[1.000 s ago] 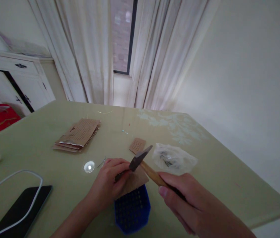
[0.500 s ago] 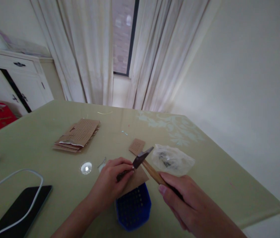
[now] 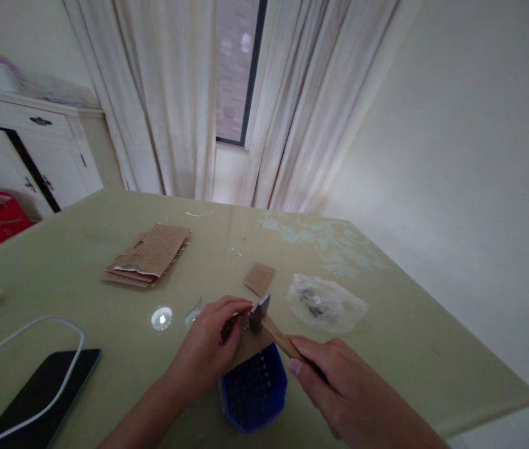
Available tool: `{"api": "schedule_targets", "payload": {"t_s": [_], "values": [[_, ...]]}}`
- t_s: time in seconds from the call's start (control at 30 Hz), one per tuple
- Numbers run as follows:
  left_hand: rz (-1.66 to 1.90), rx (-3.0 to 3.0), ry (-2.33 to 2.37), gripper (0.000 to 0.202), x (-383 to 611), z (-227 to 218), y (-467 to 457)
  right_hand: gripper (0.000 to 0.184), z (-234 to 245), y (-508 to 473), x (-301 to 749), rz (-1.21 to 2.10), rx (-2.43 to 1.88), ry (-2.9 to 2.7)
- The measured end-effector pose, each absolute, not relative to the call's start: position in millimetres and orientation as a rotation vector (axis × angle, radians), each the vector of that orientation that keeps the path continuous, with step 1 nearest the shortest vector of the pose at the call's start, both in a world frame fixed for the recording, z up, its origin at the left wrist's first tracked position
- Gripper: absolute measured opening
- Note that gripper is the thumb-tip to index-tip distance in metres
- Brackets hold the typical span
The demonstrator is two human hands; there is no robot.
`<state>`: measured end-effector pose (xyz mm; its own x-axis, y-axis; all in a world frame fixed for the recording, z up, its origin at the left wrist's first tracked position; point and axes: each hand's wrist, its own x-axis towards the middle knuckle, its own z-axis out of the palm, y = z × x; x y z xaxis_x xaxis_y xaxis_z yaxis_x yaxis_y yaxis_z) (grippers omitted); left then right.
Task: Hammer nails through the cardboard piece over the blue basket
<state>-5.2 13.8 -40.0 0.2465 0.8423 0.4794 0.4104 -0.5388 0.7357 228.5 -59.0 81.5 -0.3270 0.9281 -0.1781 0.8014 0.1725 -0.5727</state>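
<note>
1. With the clock centred on the brown cardboard piece (image 3: 252,348) and twelve towards the window (image 3: 235,75), your left hand (image 3: 206,343) sits at nine, its grip closed on that piece.
2. Something dark and shiny shows between your left thumb and forefinger; your fingers hide too much of it to tell what it is.
3. Your right hand (image 3: 334,383) is at about four, its grip wrapped around the wooden handle of a hammer (image 3: 279,337).
4. That handle slants from your right fist towards ten, putting the metal head right beside your left fingertips; you cannot tell whether they touch.
5. At six, the cardboard overlaps the far end of a blue basket (image 3: 279,390) with a perforated base, which stands on your bench (image 3: 386,380).
6. Near you, just past twelve, a small cardboard square (image 3: 259,279) lies flat; a clear plastic bag (image 3: 334,305) with dark bits inside is at two.
7. At ten you have a stack of cardboard (image 3: 155,252); between nine and ten, a shiny round item (image 3: 161,318).
</note>
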Motion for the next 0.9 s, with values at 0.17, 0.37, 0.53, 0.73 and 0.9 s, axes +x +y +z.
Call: {"api": "schedule_targets", "payload": {"t_s": [0.17, 0.37, 0.53, 0.73, 0.9], "values": [[1.230, 2.054, 1.152, 0.035, -5.2, -38.3, 13.0, 0.034, 89.8, -58.8, 228.9, 0.884, -1.654, -2.147], [1.223, 2.044, 1.168, 0.032, -4.6, -38.4, 12.8, 0.029, 98.6, -48.8, 221.7, 0.855, -1.700, -2.256], [1.225, 2.038, 1.178, 0.032, -4.7, -38.2, 11.8, 0.030, 114.9, -43.1, 221.4, 0.786, -1.628, -2.263], [1.228, 1.975, 1.183, 0.029, -3.9, -35.9, 9.8, 0.033, 132.1, -22.2, 214.1, 0.814, -1.487, -2.353], [1.251, 1.961, 1.155, 0.038, -3.4, -35.3, 10.2, 0.032, 128.6, -20.4, 215.9, 0.887, -1.475, -2.332]]}}
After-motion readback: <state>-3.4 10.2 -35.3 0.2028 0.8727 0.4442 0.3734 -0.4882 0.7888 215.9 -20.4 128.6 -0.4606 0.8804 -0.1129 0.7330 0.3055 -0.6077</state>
